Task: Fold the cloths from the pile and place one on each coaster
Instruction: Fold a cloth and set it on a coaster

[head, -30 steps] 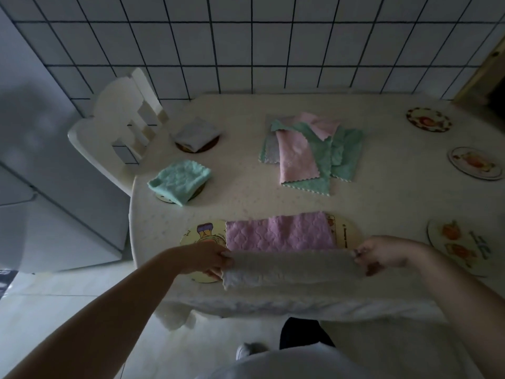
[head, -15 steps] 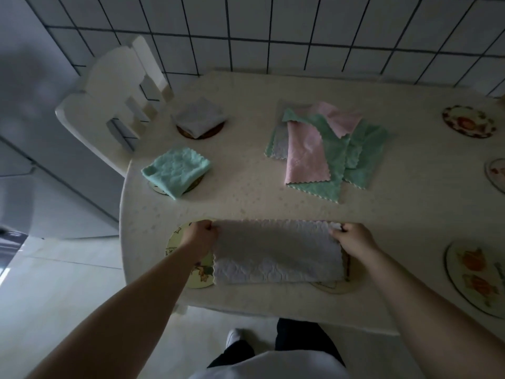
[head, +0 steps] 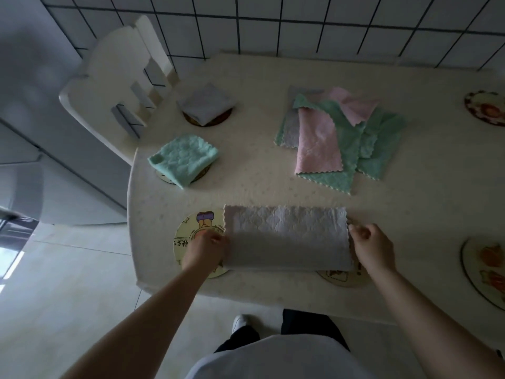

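Gripping the two short ends of a pale lilac cloth (head: 285, 236), left hand (head: 203, 248) pinching the left edge, right hand (head: 373, 247) pinching the right edge, fingers curled onto the fabric. Lying folded into a long band on the near part of the tabletop (head: 246, 187), spanning two coasters: a yellow cartoon coaster (head: 191, 231) under the left end, a second coaster (head: 341, 277) peeking out beneath the right end.

Judging the step: folding the band in half, end to end. Doing it well likely meaning lifting one end over to meet the other, matching the scalloped edges, keeping the layers from sliding, then pressing the crease flat before centring the square on one coaster.

Looking soft and quilted, with a wavy trimmed border, limp enough to sag if raised by one corner.

Further out, sitting already folded on their own coasters at the left: a mint cloth (head: 183, 160) and a grey cloth (head: 206, 103). Waiting in the middle of the tabletop, a loose pile (head: 338, 138) of pink, green and grey cloths. Showing bare at the right edge, more coasters (head: 485, 106). Standing beyond the far left corner, a white chair (head: 109, 86), tiled wall behind.
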